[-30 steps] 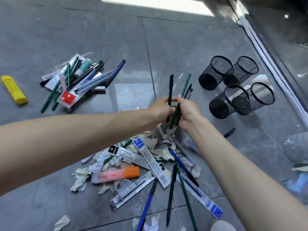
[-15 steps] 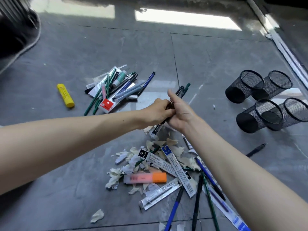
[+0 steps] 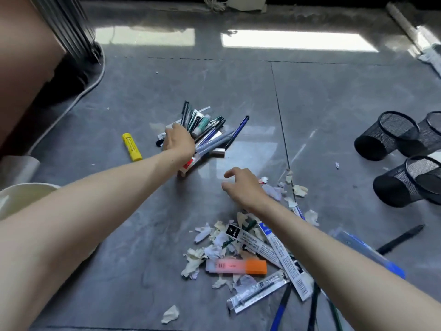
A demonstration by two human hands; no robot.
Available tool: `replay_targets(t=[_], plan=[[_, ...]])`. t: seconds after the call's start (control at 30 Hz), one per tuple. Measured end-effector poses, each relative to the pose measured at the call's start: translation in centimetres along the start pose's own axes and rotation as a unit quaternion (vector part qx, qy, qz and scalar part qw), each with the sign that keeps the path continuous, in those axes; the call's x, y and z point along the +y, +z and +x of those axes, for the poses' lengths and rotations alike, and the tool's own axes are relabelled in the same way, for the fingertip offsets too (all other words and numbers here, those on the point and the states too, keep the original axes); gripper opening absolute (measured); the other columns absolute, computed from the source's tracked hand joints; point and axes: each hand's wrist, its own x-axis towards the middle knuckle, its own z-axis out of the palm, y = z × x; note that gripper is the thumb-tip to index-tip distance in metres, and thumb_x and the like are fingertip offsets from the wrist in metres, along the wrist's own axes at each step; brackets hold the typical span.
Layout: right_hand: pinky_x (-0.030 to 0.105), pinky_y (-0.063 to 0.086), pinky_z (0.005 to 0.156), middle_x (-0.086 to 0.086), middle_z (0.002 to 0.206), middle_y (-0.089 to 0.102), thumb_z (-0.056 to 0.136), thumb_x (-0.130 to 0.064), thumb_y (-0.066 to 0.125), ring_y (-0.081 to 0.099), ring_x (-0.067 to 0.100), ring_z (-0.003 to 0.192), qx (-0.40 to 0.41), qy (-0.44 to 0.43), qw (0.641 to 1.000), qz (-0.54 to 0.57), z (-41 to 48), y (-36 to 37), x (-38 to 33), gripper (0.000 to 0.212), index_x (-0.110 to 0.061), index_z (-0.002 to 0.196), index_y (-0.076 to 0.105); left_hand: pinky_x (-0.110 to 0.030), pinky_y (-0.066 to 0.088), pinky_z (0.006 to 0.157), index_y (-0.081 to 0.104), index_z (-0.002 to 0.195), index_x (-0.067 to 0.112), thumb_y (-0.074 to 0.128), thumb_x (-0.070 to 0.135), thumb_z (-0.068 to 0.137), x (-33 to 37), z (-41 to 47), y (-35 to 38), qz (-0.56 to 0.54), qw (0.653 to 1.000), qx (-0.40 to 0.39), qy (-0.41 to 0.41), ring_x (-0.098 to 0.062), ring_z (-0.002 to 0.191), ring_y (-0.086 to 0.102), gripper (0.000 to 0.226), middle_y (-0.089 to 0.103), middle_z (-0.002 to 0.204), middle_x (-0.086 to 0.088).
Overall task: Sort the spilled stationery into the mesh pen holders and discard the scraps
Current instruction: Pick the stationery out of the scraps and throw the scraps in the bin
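The left hand point(image 3: 177, 139) is stretched out over the far pile of pens point(image 3: 214, 137) on the floor point(image 3: 334, 103). Its fingers point(image 3: 176, 127) curl down around a bundle of pens point(image 3: 188, 117) (the fingertips themselves are hidden behind the hand). The bundle fans out past the knuckles, its long axis running away from the person and leaning slightly right, ends pointing at the far wall. The pens in the pile beneath slant more strongly, from lower left to upper right.

The right hand point(image 3: 245, 187) hangs just above the floor at the edge of the paper scraps point(image 3: 202, 256), fingers point(image 3: 230, 172) loosely spread and holding nothing, well apart from the bundle. The mesh pen holders point(image 3: 391, 137) lie tipped over at the right.
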Motion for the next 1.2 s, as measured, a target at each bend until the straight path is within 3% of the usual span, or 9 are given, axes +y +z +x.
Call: replay_targets(t=[0.17,0.37,0.6,0.7,0.77,0.87,0.93,1.03,1.2], plan=[[0.039,0.027,0.107,0.012,0.144,0.029,0.091,-0.019,0.046,0.022,0.028,0.134,-0.022,-0.043,0.991,-0.123,-0.5,0.9,0.9,0.047,-0.014,0.138,0.041,-0.044,0.034,0.102,0.038,0.134,-0.001,0.039,0.032,0.1,-2.1,0.6,0.8,-0.003,0.996,-0.012,-0.085,-0.042,0.126,0.04,0.048,0.035,0.139,-0.023],[0.032,0.029,0.102,0.011,0.135,0.04,0.092,-0.011,0.045,0.03,0.025,0.129,-0.008,-0.052,0.996,-0.075,-0.5,1.1,1.8,0.038,-0.01,0.13,0.049,-0.041,0.029,0.106,0.041,0.132,0.0,0.04,0.021,0.099,-3.6,-0.5,1.4,0.05,0.996,-0.036,-0.068,-0.036,0.131,0.031,0.039,0.033,0.141,-0.021],[0.033,0.041,0.09,0.011,0.127,0.047,0.084,0.006,0.046,0.05,0.026,0.113,0.055,-0.043,0.997,-0.02,-1.2,0.0,3.1,0.043,-0.009,0.124,0.054,-0.043,0.028,0.104,0.044,0.127,0.003,0.046,0.024,0.096,-4.0,-1.9,0.6,0.065,0.998,0.003,-0.001,-0.035,0.131,0.026,0.037,0.028,0.14,-0.018],[0.038,0.047,0.082,0.009,0.116,0.053,0.084,0.0,0.052,0.056,0.025,0.098,0.104,-0.013,0.993,-0.059,-1.8,-0.4,4.9,0.03,-0.014,0.11,0.057,-0.043,0.03,0.101,0.045,0.126,0.004,0.04,0.029,0.099,-3.5,-3.0,0.4,0.086,0.995,0.024,0.045,-0.035,0.128,0.027,0.037,0.029,0.138,-0.018],[0.035,0.045,0.068,0.006,0.094,0.057,0.084,-0.01,0.055,0.056,0.026,0.082,0.118,0.013,0.989,-0.082,-2.6,-1.1,6.1,0.008,-0.016,0.09,0.055,-0.041,0.033,0.097,0.046,0.121,0.006,0.044,0.022,0.097,-2.9,-4.2,0.5,0.111,0.986,0.04,0.121,-0.034,0.122,0.031,0.029,0.032,0.132,-0.017],[0.028,0.03,0.052,-0.004,0.057,0.045,0.077,-0.036,0.074,0.044,0.018,0.055,0.018,0.061,0.988,-0.14,-4.5,-2.3,7.3,0.036,-0.024,0.064,0.043,-0.038,0.036,0.095,0.048,0.113,0.008,0.051,0.012,0.091,-2.2,-6.8,1.5,0.122,0.959,0.004,0.256,-0.027,0.111,0.036,0.023,0.034,0.122,-0.011],[0.027,0.03,0.056,-0.008,0.057,0.041,0.071,-0.047,0.078,0.043,0.015,0.058,-0.046,0.097,0.973,-0.204,-5.9,-2.6,7.4,0.053,-0.026,0.061,0.03,-0.039,0.042,0.096,0.051,0.112,0.012,0.056,0.012,0.088,-1.9,-8.3,2.8,0.14,0.932,-0.058,0.33,-0.024,0.108,0.039,0.025,0.036,0.119,-0.008],[0.028,0.037,0.068,-0.004,0.07,0.049,0.073,-0.04,0.074,0.055,0.021,0.079,-0.061,0.111,0.954,-0.271,-7.0,-2.3,7.7,0.041,-0.02,0.067,0.039,-0.041,0.048,0.088,0.058,0.105,0.014,0.059,0.016,0.088,-1.4,-9.6,4.4,0.182,0.881,-0.131,0.416,-0.025,0.102,0.042,0.018,0.039,0.115,-0.008],[0.026,0.033,0.056,0.001,0.065,0.053,0.074,-0.017,0.065,0.052,0.021,0.064,-0.056,0.101,0.983,-0.141,-7.1,-2.5,8.4,0.019,-0.015,0.068,0.048,-0.04,0.049,0.078,0.053,0.109,0.01,0.054,-0.002,0.084,-0.3,-10.2,5.1,0.243,0.836,-0.161,0.465,-0.025,0.096,0.042,0.027,0.041,0.11,-0.01]])
